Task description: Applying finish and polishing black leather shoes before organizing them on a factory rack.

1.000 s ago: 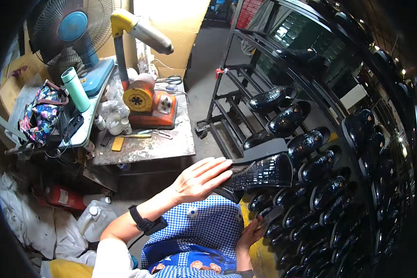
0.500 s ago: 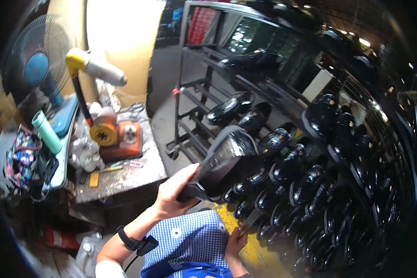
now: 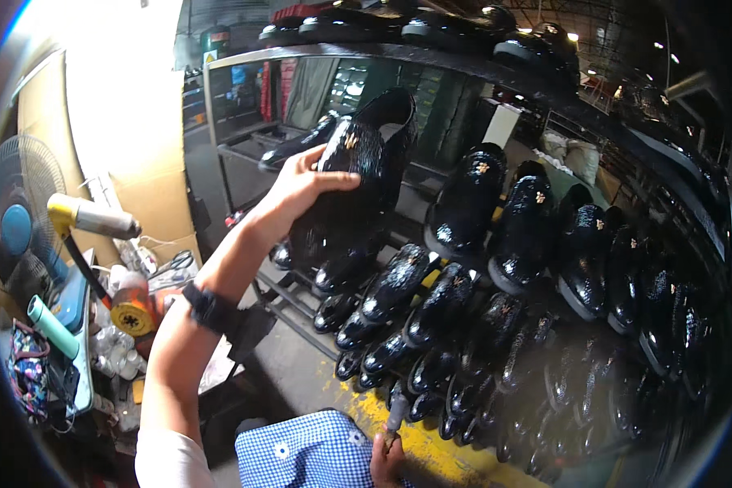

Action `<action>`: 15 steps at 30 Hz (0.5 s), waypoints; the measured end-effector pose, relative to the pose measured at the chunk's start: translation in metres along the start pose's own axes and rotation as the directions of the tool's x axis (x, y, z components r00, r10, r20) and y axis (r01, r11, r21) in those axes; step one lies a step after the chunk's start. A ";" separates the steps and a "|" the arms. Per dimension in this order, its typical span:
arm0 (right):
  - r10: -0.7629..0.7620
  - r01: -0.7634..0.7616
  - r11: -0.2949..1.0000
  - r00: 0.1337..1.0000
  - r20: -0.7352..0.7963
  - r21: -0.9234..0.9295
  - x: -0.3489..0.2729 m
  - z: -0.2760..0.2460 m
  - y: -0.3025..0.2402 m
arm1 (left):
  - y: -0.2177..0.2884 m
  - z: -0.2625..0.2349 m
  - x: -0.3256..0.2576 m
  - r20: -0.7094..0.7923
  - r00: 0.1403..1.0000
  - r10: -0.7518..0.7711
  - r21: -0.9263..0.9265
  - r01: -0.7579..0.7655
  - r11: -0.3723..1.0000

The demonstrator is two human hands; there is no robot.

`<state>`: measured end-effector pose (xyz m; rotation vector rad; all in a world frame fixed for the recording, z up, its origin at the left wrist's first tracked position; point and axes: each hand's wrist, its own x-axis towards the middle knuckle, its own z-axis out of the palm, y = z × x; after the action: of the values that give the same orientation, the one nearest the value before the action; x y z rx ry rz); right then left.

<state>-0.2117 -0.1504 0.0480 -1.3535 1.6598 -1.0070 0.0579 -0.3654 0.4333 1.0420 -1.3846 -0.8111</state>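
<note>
The dark rack (image 3: 325, 50) before you carries rows of glossy black shoes (image 3: 466, 203). In front of it, you hold one black shoe (image 3: 376, 154) raised, your left hand (image 3: 302, 185) grasping it, thumb across its upper. Your right hand (image 3: 386, 464), low beside your checked apron (image 3: 309, 451), wraps around a grey-tipped tool (image 3: 396, 412). A distant green cylinder (image 3: 215, 38) bears a label (image 3: 211, 57) too small to read.
</note>
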 end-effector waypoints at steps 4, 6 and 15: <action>-0.067 0.069 0.996 0.997 -0.033 0.049 0.007 0.001 0.016 | -0.009 0.014 0.070 -0.056 0.985 0.163 0.695 -0.078 0.715; -0.097 0.101 0.992 0.994 -0.058 0.076 0.011 0.005 0.015 | -0.007 0.032 0.086 0.043 0.907 0.420 0.919 -0.201 0.339; -0.090 0.167 0.930 0.967 -0.237 0.327 0.009 0.012 -0.009 | -0.008 0.144 0.074 0.236 0.962 -0.139 0.383 0.039 0.923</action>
<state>-0.1990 -0.1622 0.0510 -1.1588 1.4698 -1.4946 -0.0788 -0.4513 0.4397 1.3380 -1.7747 -0.7859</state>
